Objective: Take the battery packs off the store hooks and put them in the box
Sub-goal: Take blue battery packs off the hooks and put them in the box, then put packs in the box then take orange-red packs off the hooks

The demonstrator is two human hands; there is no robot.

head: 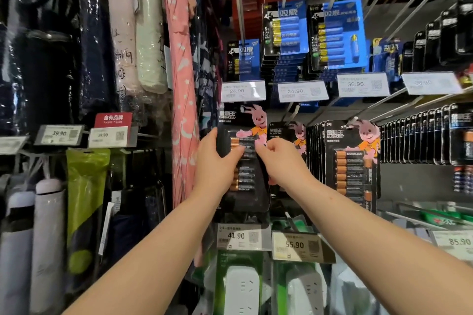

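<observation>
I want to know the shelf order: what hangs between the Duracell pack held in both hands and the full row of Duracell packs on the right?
In the head view, one smaller Duracell pack hangs between the held Duracell pack and the full row.

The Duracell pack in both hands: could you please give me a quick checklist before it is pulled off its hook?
1. Left hand grips the Duracell pack at its left edge: ok.
2. Right hand pinches its right edge: ok.
3. Pack clear of the hook: cannot tell, the top is hidden.
4. Neighbouring pack not caught in the grip: cannot tell.
5. Box in sight for the drop: not ok, none in view.
</observation>
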